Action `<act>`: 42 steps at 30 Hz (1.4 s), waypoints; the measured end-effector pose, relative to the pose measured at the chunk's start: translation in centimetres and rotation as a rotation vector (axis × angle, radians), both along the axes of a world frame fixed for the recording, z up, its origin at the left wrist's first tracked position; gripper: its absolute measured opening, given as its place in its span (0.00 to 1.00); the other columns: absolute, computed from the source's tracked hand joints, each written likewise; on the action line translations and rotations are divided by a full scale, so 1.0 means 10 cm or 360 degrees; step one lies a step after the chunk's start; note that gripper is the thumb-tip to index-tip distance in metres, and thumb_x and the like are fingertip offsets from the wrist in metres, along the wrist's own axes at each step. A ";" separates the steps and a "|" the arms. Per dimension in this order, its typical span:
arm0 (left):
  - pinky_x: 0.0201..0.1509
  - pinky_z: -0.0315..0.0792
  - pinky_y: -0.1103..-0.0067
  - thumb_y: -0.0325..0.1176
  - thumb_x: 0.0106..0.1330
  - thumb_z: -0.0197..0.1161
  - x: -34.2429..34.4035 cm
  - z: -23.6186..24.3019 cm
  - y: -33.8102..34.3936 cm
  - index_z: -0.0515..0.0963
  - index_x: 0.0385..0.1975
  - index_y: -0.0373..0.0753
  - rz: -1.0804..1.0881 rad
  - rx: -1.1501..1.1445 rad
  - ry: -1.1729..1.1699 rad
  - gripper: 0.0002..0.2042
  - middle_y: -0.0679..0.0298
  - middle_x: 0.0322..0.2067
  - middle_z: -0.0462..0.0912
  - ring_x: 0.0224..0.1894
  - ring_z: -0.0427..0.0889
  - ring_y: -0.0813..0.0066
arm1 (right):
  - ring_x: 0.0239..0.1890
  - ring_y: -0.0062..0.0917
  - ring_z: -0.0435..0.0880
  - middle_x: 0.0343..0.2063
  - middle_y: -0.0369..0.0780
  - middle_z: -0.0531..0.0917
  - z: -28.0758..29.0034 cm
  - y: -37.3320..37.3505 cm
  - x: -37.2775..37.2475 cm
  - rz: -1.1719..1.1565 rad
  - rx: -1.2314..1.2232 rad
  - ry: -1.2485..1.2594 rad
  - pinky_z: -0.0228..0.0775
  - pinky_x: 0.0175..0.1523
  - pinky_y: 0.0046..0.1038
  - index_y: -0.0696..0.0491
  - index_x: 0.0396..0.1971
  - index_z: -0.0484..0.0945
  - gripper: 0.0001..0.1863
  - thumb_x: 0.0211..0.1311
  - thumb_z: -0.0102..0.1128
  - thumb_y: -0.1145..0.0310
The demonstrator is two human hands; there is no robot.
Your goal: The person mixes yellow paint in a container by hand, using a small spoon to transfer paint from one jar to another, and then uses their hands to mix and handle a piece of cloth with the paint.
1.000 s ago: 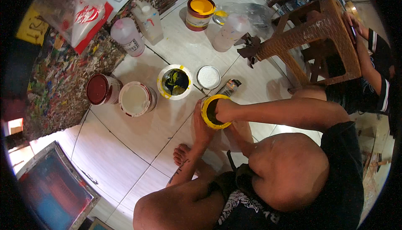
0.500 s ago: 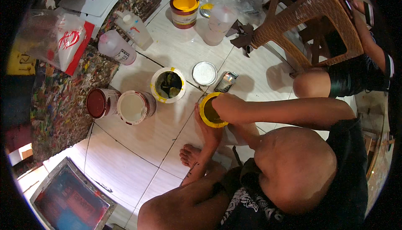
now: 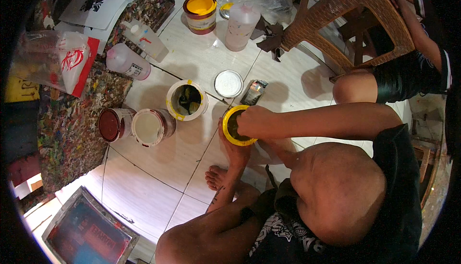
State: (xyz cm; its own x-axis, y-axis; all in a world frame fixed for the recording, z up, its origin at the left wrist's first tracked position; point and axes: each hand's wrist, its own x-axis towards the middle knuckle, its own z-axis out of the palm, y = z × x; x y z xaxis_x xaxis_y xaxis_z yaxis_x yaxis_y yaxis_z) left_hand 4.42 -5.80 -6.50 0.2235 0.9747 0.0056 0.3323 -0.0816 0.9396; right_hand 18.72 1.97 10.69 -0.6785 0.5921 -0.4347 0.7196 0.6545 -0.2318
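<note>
Your right hand (image 3: 254, 120) lies over the mouth of the yellow tub (image 3: 236, 126), fingers curled down over its rim and closed on it. Your left hand (image 3: 234, 147) comes up from below and cups the tub's near side, fingers wrapped against the wall. The tub stands on the tiled floor (image 3: 168, 168), just ahead of your bare foot (image 3: 218, 177).

Just left of the tub: an open white pot (image 3: 186, 99) with yellow smears on its rim and dark contents. Left again, a white-lidded pot (image 3: 150, 127) and a red-lidded pot (image 3: 113, 123), side by side and touching. A loose round lid (image 3: 228, 83) lies flat just beyond the tub, with a small crumpled foil packet (image 3: 253, 91) beside it.

Farther off: a yellow-filled can (image 3: 200, 12), a tall cloudy bottle (image 3: 241, 24) near it, and two plastic bottles (image 3: 128, 62) lying at the edge of a paint-spattered mat (image 3: 72, 134). A printing screen (image 3: 86, 233) lies at lower left. A wicker stool (image 3: 355, 19) stands at upper right, another person's knee (image 3: 350, 87) beside it.
</note>
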 end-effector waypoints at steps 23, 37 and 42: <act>0.66 0.58 0.67 0.31 0.39 0.78 0.02 0.27 0.10 0.48 0.66 0.31 0.0051 0.0060 -0.0063 0.54 0.50 0.60 0.63 0.62 0.64 0.55 | 0.31 0.33 0.85 0.26 0.40 0.84 -0.11 -0.08 -0.03 -0.0225 0.0147 0.0085 0.77 0.34 0.32 0.49 0.23 0.83 0.03 0.46 0.62 0.69; 0.68 0.55 0.65 0.32 0.40 0.78 -0.03 0.09 0.12 0.50 0.65 0.32 0.0052 -0.0085 -0.0194 0.52 0.50 0.62 0.62 0.63 0.62 0.52 | 0.30 0.32 0.85 0.24 0.36 0.84 -0.01 -0.01 -0.02 0.0092 -0.0057 -0.0034 0.77 0.32 0.32 0.48 0.22 0.83 0.03 0.45 0.62 0.69; 0.68 0.55 0.62 0.34 0.40 0.79 0.01 0.08 0.10 0.51 0.65 0.32 0.0057 -0.0005 -0.0148 0.52 0.48 0.63 0.60 0.64 0.60 0.50 | 0.30 0.33 0.85 0.26 0.36 0.83 -0.12 -0.01 0.00 -0.0149 0.0322 0.0094 0.77 0.31 0.32 0.48 0.23 0.83 0.04 0.46 0.61 0.68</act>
